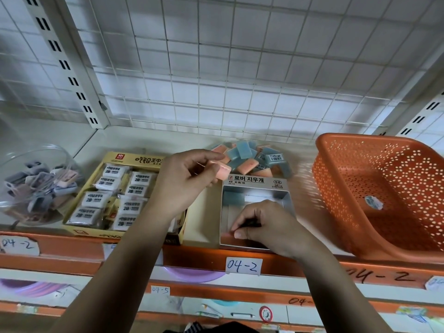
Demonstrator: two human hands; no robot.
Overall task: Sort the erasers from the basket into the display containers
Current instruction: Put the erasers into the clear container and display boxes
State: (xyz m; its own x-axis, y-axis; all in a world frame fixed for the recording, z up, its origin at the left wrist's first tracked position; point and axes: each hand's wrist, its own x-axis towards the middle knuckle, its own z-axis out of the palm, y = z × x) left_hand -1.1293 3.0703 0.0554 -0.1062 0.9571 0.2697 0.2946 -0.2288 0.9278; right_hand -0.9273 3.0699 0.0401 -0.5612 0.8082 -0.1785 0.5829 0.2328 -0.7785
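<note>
My left hand (185, 181) holds a pink eraser (222, 170) between thumb and fingers, just above the back left corner of a white display box (283, 188) with Korean lettering. My right hand (262, 224) reaches into the front of that box, fingers curled and pinching a pink eraser (227, 234) against the front wall. One blue eraser (233, 197) stands inside at the back left. A loose pile of pink and blue erasers (249, 157) lies on the shelf behind the box. The orange perforated basket (341, 188) sits to the right, holding only a sticker.
A yellow display box (96, 169) of wrapped white 2B erasers stands left of my arms. Farther left is a clear round jar (14, 159) of mixed erasers. A wire grid backs the shelf; the orange front rail (192, 255) carries 04-2 labels.
</note>
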